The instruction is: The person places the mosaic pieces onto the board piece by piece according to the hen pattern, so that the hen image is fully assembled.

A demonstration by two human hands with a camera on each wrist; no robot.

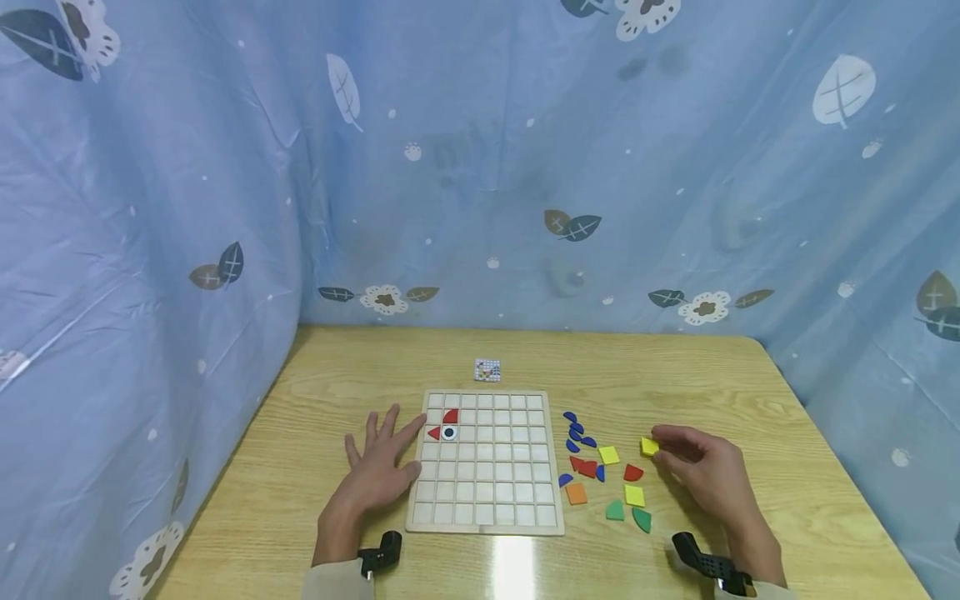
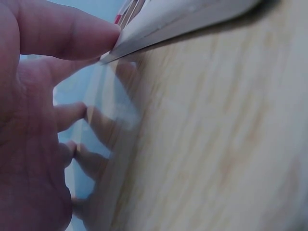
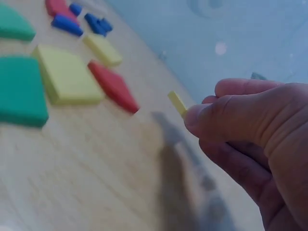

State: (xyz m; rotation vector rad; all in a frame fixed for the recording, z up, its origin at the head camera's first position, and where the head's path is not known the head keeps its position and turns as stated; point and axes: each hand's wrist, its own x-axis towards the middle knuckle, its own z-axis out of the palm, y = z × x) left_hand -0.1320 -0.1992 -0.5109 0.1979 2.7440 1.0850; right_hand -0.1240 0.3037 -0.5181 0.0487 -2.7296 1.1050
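My right hand pinches a yellow square tile between thumb and fingers, right of the loose pieces; in the right wrist view the tile shows edge-on, raised off the table. Fingers spread, my left hand touches the left edge of a wooden grid board. In the board's upper left cells lie a red quarter-circle, a red triangle and a white tile with a dark round eye. The left wrist view shows the thumb against the board's side.
Right of the board lie loose pieces: several blue half-rounds, yellow squares, red pieces, an orange square and green pieces. A small pattern card lies behind the board. A blue curtain hangs round the table.
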